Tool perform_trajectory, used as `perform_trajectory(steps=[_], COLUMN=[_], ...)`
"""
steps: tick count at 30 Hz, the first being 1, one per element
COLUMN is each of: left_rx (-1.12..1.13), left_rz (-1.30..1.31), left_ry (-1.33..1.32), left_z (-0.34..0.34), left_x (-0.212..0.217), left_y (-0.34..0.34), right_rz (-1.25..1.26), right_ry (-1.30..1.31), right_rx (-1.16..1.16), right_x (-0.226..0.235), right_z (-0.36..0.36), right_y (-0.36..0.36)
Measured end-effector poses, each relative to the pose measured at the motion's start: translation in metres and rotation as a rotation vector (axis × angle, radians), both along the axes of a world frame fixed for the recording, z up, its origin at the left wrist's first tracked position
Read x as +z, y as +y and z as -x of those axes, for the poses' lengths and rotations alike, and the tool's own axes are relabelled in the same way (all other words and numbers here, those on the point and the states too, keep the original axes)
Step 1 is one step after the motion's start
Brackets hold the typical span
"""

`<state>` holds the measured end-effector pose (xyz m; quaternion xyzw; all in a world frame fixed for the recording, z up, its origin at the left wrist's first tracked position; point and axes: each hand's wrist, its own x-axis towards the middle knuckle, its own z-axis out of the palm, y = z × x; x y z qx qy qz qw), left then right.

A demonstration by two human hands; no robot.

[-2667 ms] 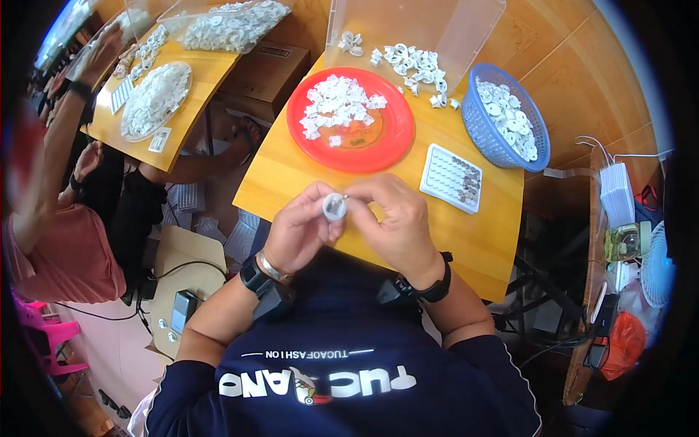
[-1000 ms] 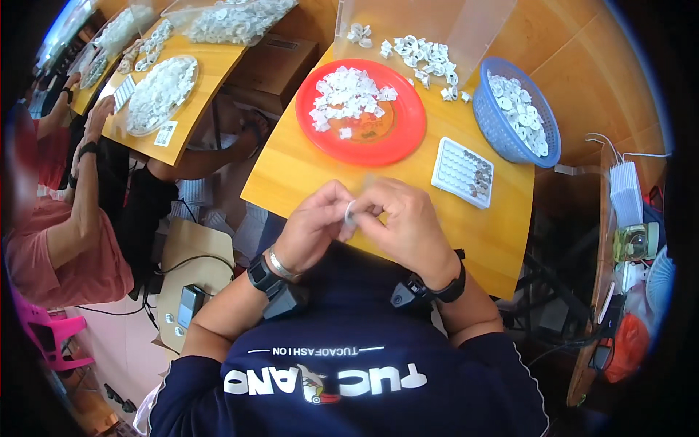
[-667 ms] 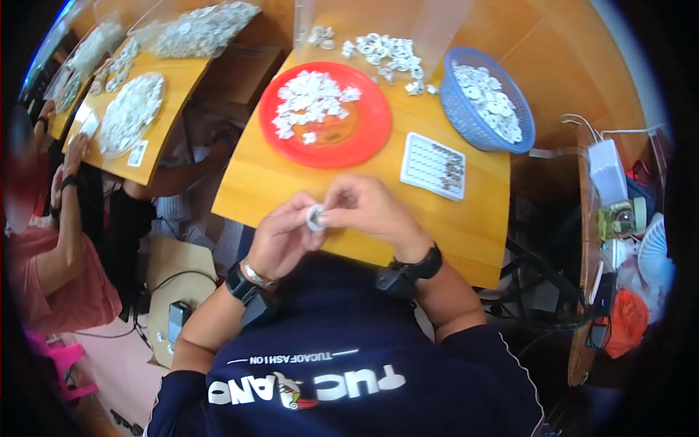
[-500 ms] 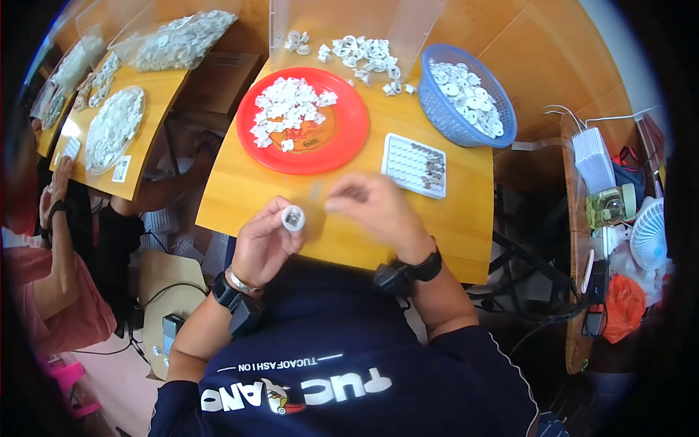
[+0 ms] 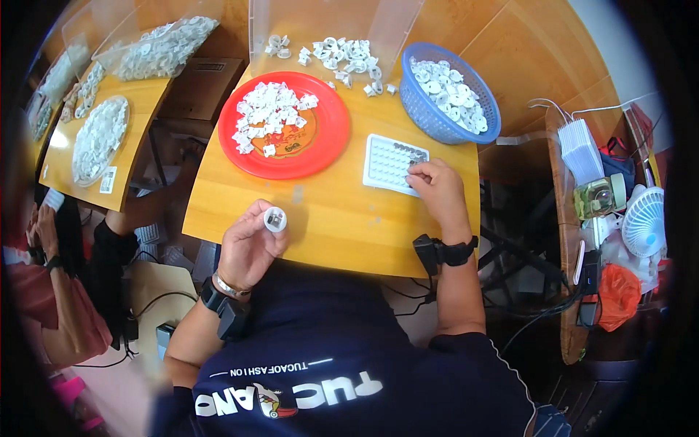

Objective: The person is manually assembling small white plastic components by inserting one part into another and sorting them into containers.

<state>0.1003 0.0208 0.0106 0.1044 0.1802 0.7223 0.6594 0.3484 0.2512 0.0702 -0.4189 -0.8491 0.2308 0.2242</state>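
In my left hand (image 5: 251, 242) is a small round white plastic part (image 5: 275, 219) with dark pieces inside its face, pinched between thumb and fingers above the table's near edge. My right hand (image 5: 440, 191) reaches to the right edge of a white tray (image 5: 375, 177) with rows of small pockets. Small dark metal pieces (image 5: 409, 153) lie in the tray's far right part. The right thumb and fingertips are pinched together at these pieces; whatever sits between them is too small to make out.
Ahead on the left stands a red plate (image 5: 336, 149) with many small white parts. A blue basket (image 5: 415, 113) of round white parts is at the far right. More white parts (image 5: 346, 58) lie by a clear bin. A co-worker's hand (image 5: 47, 227) shows at another table (image 5: 138, 153).
My right hand has moved from beside the left hand out to the tray on the right. The left hand still holds the round white part. The whole view has shifted slightly.
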Motion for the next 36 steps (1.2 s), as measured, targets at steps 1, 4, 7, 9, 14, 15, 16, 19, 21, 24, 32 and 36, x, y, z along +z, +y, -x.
perform_trajectory(steps=[1, 4, 7, 9, 14, 15, 16, 19, 21, 24, 32, 36], left_rx=[0.026, 0.026, -0.007, -0.009, 0.008, -0.024, 0.038, -0.026, 0.007, 0.038, 0.014, 0.005], left_rz=[0.051, 0.067, 0.014, -0.002, 0.047, -0.002, 0.103, -0.040, 0.024, 0.085, 0.043, 0.043], left_ry=[0.011, 0.013, 0.003, 0.005, -0.027, -0.052, -0.007, -0.063, -0.033, 0.001, 0.022, -0.007], left_z=[-0.002, -0.001, 0.001, 0.000, -0.001, -0.001, -0.005, 0.001, -0.002, -0.003, -0.002, -0.002], left_x=[0.003, 0.002, 0.002, 0.003, 0.003, 0.002, 0.007, -0.001, 0.004, 0.005, 0.006, 0.007], left_y=[0.000, -0.001, -0.001, -0.001, 0.001, 0.001, 0.002, -0.001, -0.001, -0.001, -0.001, -0.001], right_rz=[0.001, -0.061, -0.118, -0.055, -0.188, -0.277, -0.278, -0.244, -0.201, -0.182, -0.173, 0.294], right_ry=[0.002, -0.032, -0.080, -0.050, -0.118, -0.171, -0.171, -0.117, -0.101, -0.106, -0.033, 0.285], right_rx=[0.000, 0.021, 0.025, -0.012, 0.022, 0.028, 0.030, 0.059, 0.106, 0.099, 0.113, 0.081], right_x=[0.000, -0.002, -0.001, 0.000, -0.003, -0.004, -0.004, -0.004, -0.004, -0.004, -0.006, -0.004], right_z=[0.001, 0.004, 0.008, 0.012, 0.015, 0.016, 0.016, 0.016, 0.015, 0.010, 0.007, 0.016], right_y=[-0.001, -0.002, -0.003, -0.004, -0.005, -0.006, -0.005, -0.002, 0.000, 0.001, 0.004, -0.005])
